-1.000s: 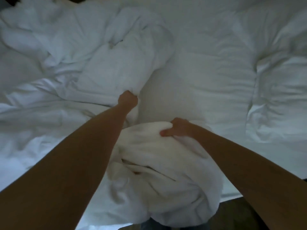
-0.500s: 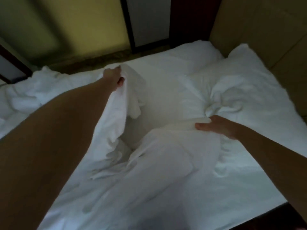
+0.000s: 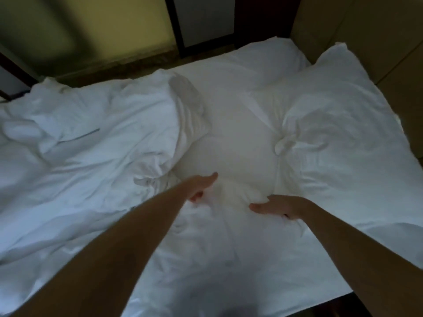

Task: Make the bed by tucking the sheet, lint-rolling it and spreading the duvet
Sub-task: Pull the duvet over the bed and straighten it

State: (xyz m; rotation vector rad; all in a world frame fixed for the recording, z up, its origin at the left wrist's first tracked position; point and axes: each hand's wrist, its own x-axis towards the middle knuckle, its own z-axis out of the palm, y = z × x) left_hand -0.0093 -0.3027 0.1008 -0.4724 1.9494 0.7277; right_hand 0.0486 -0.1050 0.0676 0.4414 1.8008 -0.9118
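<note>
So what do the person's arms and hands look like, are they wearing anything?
Both arms are bare, with no sleeves showing anywhere in view. The left hand and right hand wear no gloves. No watch, bracelet or ring can be made out, though the picture is dim and a little blurry.

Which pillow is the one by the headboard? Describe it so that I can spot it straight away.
Start at the tan headboard along the bed's right side. Lying against it is the pillow, a big white square. Unlike the rumpled duvet heaped on the left, it has clear corners and a pinched knot of creases at its near-left edge.
</note>
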